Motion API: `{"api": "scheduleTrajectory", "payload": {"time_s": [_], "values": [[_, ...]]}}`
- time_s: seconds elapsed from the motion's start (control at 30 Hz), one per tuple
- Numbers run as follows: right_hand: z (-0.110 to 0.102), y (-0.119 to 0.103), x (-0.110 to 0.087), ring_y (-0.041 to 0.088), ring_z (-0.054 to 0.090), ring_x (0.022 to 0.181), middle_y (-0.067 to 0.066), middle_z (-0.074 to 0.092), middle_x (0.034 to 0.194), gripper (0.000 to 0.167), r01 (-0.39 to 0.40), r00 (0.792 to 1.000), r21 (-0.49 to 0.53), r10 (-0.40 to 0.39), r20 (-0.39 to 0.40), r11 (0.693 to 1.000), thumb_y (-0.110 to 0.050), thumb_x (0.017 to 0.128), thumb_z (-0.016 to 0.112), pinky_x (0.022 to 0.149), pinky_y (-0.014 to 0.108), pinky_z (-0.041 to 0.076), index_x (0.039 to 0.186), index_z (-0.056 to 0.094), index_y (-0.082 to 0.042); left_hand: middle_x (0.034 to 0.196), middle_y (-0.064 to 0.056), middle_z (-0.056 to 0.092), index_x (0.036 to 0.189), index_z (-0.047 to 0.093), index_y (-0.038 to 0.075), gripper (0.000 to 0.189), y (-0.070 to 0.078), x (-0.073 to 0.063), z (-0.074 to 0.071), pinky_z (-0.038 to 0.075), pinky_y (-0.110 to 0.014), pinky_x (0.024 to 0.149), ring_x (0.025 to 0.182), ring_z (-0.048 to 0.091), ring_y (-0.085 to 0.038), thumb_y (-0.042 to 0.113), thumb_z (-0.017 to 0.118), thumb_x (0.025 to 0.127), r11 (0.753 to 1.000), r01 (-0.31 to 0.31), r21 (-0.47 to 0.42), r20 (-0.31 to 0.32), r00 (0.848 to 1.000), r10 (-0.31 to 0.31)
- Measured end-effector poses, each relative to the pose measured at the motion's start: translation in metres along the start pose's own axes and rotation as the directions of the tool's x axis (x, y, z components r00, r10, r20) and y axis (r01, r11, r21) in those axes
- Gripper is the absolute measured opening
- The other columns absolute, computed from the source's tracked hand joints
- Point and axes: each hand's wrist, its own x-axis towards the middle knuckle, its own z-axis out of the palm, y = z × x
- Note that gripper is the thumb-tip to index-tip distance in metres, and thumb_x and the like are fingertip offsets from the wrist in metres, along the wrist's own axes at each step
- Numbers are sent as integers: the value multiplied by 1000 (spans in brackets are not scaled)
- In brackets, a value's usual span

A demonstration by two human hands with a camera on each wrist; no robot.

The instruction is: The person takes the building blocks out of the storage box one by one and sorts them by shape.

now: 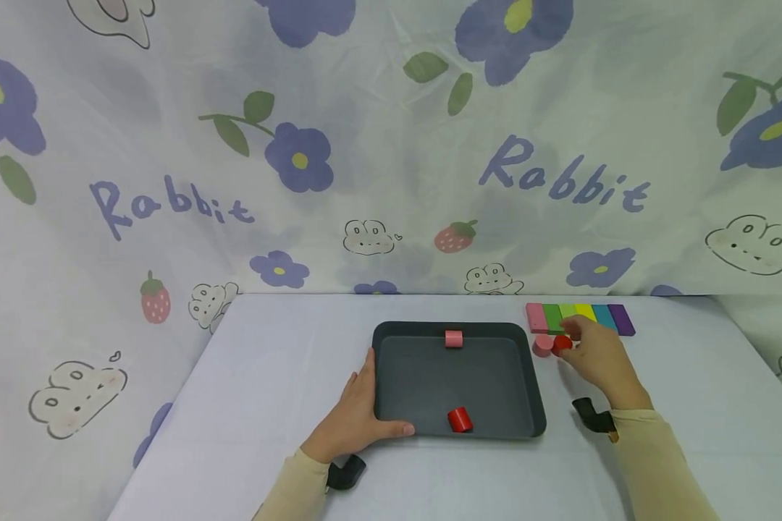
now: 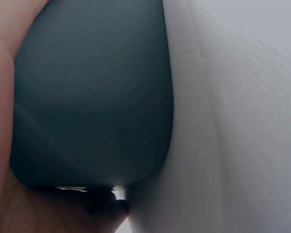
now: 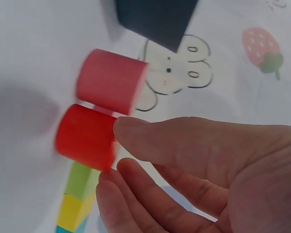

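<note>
My left hand (image 1: 355, 423) rests against the near left corner of a dark grey tray (image 1: 456, 383), fingers along its left side and thumb on its front edge. In the left wrist view the tray's wall (image 2: 97, 97) fills the space beside the palm. Beyond the tray's right side, my right hand (image 1: 599, 362) has thumb and fingertips at the end of a red cylinder block (image 3: 87, 136); the thumb overlaps its edge. A pink cylinder block (image 3: 111, 80) stands close beside the red one. Inside the tray lie another pink cylinder (image 1: 453, 339) and another red cylinder (image 1: 460, 420).
Behind the right hand, a row of flat coloured blocks (image 1: 554, 318) runs pink, green, light green, yellow, blue and purple. A white cloth (image 1: 287, 347) covers the table. A printed curtain (image 1: 378, 145) hangs along the table's back edge.
</note>
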Motion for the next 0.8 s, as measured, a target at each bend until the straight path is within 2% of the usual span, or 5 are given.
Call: {"api": "scheduleTrajectory", "payload": {"time_s": [0.47, 0.67, 0.8], "values": [[-8, -27, -14, 48, 63, 106, 33, 60, 125, 47, 75, 994, 5, -74, -79, 997, -4, 89, 71, 83, 56, 57, 131, 56, 10, 168, -15, 4, 159, -10, 0, 141, -3, -1, 1, 4, -52, 123, 153, 13, -30, 62, 83, 73, 1000, 7, 2, 4, 1000, -7], [-10, -39, -19, 47, 61, 108, 32, 61, 124, 47, 119, 987, 15, -116, -111, 993, -6, 89, 73, 87, 58, 55, 130, 58, 9, 168, -15, 3, 158, -10, -1, 141, -3, -1, 1, 4, -52, 123, 153, 12, -30, 62, 83, 72, 1000, 5, 5, 4, 1000, -5], [-10, -44, -23, 47, 63, 104, 32, 63, 122, 47, 147, 980, 27, -142, -137, 989, -9, 90, 75, 84, 58, 56, 129, 58, 9, 168, -15, 2, 158, -10, -1, 142, -3, -1, 1, 4, -52, 123, 153, 12, -30, 62, 83, 72, 1000, 0, 5, 5, 1000, 0]]}}
